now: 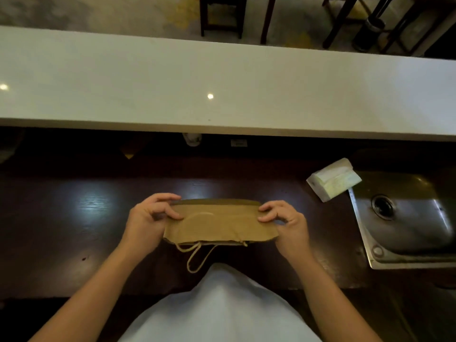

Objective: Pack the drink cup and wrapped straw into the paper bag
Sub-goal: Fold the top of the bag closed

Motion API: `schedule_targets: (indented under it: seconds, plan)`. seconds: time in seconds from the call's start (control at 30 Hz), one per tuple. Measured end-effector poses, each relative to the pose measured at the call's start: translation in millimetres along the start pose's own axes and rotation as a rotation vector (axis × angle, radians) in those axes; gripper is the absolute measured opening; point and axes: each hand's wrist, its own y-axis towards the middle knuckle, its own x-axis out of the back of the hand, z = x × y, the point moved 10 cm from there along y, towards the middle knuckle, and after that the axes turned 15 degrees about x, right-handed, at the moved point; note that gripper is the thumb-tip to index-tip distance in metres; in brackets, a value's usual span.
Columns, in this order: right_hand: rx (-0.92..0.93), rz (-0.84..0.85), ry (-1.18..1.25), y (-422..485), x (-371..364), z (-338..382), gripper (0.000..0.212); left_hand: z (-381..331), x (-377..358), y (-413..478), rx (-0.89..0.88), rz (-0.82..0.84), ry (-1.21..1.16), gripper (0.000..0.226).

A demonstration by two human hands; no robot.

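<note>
A flat, folded brown paper bag (218, 224) is held just above the dark wooden counter (74, 218), with its cord handles (195, 257) hanging toward me. My left hand (150, 218) pinches the bag's left end between thumb and fingers. My right hand (286, 222) pinches its right end the same way. A pale cup-like object (192, 138) shows dimly in the shadow under the white ledge; I cannot tell what it is. No wrapped straw is visible.
A long white ledge (222, 90) runs across above the dark counter. A white pack of napkins (333, 178) lies to the right, beside a steel sink (407, 218). Dark chair legs (222, 18) stand on the floor beyond the ledge.
</note>
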Motion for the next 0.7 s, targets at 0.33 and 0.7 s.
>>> schedule_targets:
  seconds: [0.33,0.7]
  plan:
    - [0.052,0.369,-0.673,-3,-31,7,0.038,-16,-36,-17,-0.225,0.008,0.606,0.033]
    - [0.299,0.478,-0.748,25,-90,31,0.011,-45,-67,10,-0.383,0.08,0.683,0.009]
